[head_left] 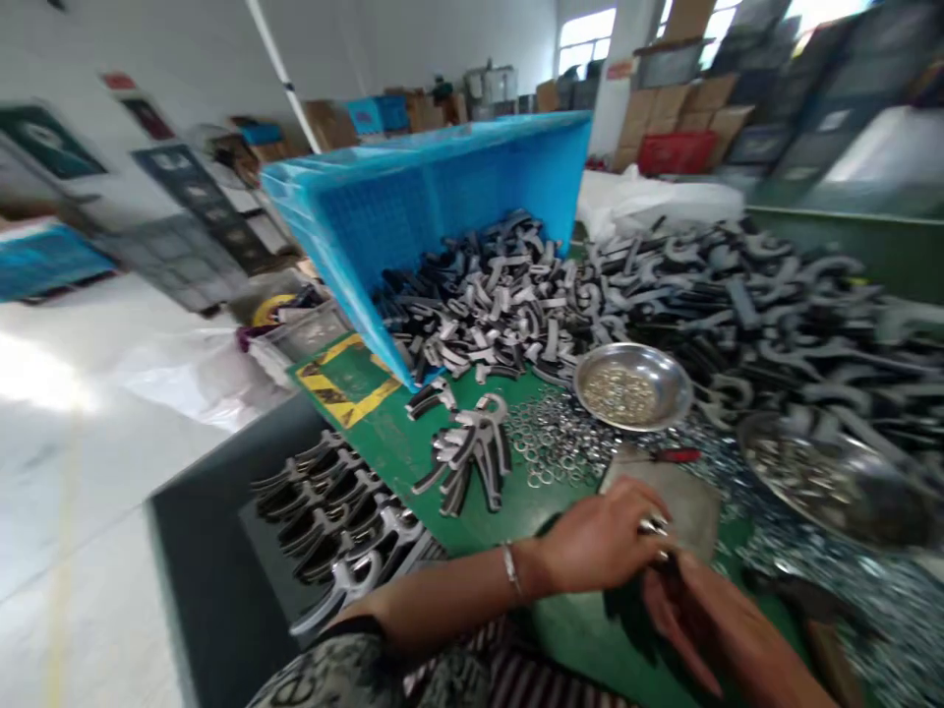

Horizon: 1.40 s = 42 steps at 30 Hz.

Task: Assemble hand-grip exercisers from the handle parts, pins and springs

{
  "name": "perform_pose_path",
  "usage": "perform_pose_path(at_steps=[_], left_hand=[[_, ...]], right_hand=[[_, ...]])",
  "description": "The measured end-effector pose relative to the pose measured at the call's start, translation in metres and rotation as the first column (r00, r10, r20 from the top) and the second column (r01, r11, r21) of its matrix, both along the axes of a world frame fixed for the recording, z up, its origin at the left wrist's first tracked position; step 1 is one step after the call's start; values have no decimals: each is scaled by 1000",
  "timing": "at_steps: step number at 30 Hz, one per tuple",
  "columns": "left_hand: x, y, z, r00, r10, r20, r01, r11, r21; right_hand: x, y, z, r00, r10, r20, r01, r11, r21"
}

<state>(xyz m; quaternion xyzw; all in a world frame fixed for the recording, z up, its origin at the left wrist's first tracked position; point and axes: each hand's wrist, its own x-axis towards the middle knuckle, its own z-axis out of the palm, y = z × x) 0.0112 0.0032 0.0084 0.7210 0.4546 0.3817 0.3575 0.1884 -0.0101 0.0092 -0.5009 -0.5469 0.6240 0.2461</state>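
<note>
A green surface (398, 454) is carrying a sideways blue plastic crate (442, 182), heaped curved two-tone handles (508, 305) and a steel bowl (632, 386). Left hand (616, 536) and right hand (727, 629) are meeting at the near right, clamping a small dark part (671, 578); steady pinching would best be keeping it aligned, its long axis seemingly running toward the wearer, its leading end hidden.

Wall (457, 34) white; dark green board (48, 143) mounted at left. Floor (110, 531) pale and glossy, with strong glare at left and a faint yellow line (63, 560). Daylight enters through rear windows (586, 39), overexposed. Cardboard boxes (653, 113) stand stacked beside a red crate (677, 152). Worktop (358, 371) surface green, marked with yellow-and-black tape (361, 408).
</note>
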Motion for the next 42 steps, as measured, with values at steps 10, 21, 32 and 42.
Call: perform_pose_path(at_steps=[10,21,32,42], left_hand=[[1,-2,-22,996,51,68,-53,998,22],[8,-2,-28,999,35,-18,-34,998,46],[32,19,-9,984,-3,-177,13,998,55],[46,96,-27,656,-199,-728,381,920,92]], right_hand=[[-7,-6,-13,993,116,-4,-116,991,-67],[-1,-13,-22,997,53,-56,-57,995,-78],[16,-10,-22,992,-84,-94,88,995,42],[60,-13,-30,954,-17,300,-75,954,292]])
